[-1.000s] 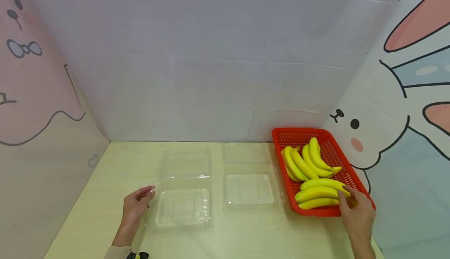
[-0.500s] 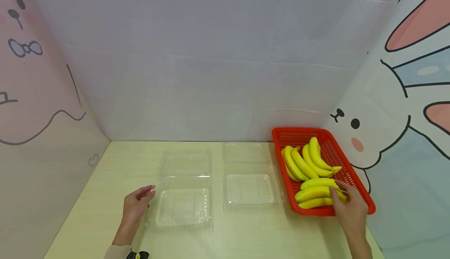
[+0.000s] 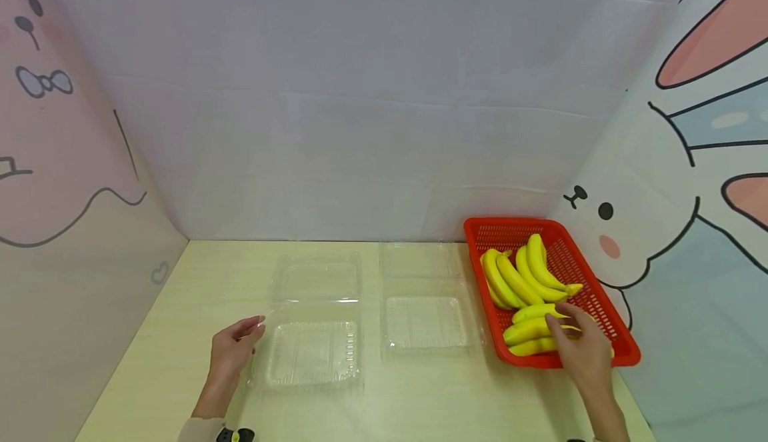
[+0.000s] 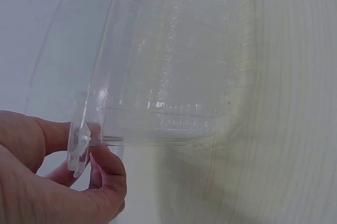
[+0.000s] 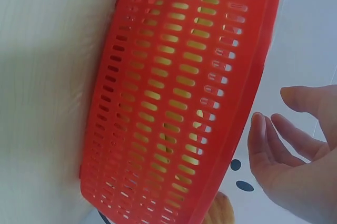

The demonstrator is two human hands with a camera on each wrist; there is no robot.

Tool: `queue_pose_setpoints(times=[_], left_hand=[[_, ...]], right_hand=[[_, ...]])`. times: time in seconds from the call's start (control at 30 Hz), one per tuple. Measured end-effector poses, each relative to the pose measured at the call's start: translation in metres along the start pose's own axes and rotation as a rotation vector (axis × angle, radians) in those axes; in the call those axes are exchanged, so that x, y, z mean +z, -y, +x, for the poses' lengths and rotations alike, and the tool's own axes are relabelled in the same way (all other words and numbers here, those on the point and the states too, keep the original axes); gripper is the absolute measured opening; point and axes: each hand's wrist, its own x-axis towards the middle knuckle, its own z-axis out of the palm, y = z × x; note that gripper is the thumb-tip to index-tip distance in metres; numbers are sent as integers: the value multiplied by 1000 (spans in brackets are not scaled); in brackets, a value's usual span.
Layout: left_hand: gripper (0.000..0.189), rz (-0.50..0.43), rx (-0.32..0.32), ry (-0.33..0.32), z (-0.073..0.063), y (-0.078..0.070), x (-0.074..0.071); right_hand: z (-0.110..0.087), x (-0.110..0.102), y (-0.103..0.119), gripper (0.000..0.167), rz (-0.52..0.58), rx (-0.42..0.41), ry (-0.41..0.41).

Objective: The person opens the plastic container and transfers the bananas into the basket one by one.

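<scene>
My left hand (image 3: 231, 349) pinches the left edge of a clear plastic clamshell container (image 3: 313, 355), thumb and fingers at its rim in the left wrist view. The container's lid (image 3: 318, 279) lies folded back behind its base. My right hand (image 3: 585, 349) is over the front of a red plastic basket (image 3: 522, 362), above a bunch of yellow bananas (image 3: 528, 331). It hides the right part of that bunch. In the right wrist view its thumb and fingers stand apart just above the basket rim (image 5: 253, 87), with nothing between them.
A second clear clamshell container (image 3: 427, 322) lies unfolded between the first one and the basket. More bananas (image 3: 510, 279) are at the back of the basket. A white cloth wall (image 3: 384, 162) rises at the table's back edge, with printed cloths on both sides.
My right hand has moved left across the front banana bunch, uncovering its right end. My left hand and the containers have stayed put.
</scene>
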Motion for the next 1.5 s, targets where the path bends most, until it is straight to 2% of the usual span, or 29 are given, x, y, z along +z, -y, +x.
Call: queue_pose_setpoints(times=[0.2, 0.57, 1.03, 1.23, 1.5], left_hand=[[35, 4, 0, 8, 0, 1, 0], [34, 3, -2, -3, 1, 0, 0], [34, 5, -2, -8, 0, 0, 0], [33, 2, -1, -8, 0, 1, 1], [34, 8, -4, -12, 1, 1, 1]], right_hand=[[-2, 5, 4, 32, -19, 5, 49], [-1, 15, 7, 30, 13, -59, 120], [-2, 22, 17, 37, -4, -21, 297], [-2, 27, 19, 40, 11, -32, 384], [-5, 36, 21, 35, 34, -57, 421]])
